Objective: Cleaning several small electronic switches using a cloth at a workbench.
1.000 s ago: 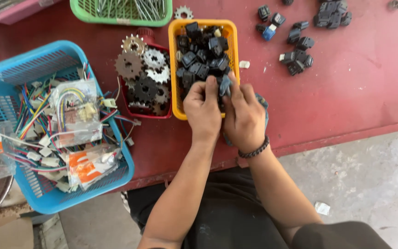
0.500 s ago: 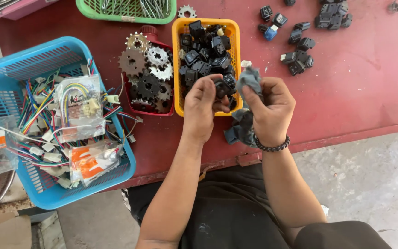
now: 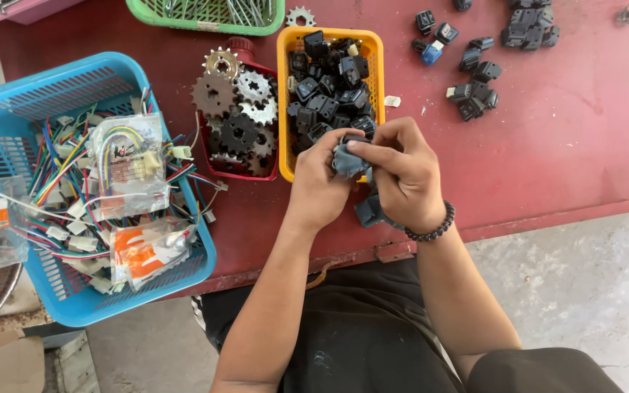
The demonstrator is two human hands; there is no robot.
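Note:
My left hand [image 3: 319,183] and my right hand [image 3: 402,175] meet over the near end of a yellow basket [image 3: 283,109] full of small black plastic parts [image 3: 329,94]. A grey-blue cloth [image 3: 349,161] is pinched between the fingers of both hands and wrapped around something small that I cannot make out. The rest of the cloth hangs below my right palm [image 3: 370,212]. A dark bead bracelet [image 3: 431,231] circles my right wrist.
A red tray [image 3: 252,173] of metal sprockets [image 3: 234,109] sits left of the yellow basket. A blue basket [image 3: 52,87] of coloured wire harnesses stands at the left. More black parts [image 3: 475,91] lie loose on the red table [image 3: 562,160]. A green basket [image 3: 205,14] is at the back.
My hands lifted the cloth-wrapped item from the basket's near edge, parted for a moment, and have come together again with the cloth bunched between the fingertips.

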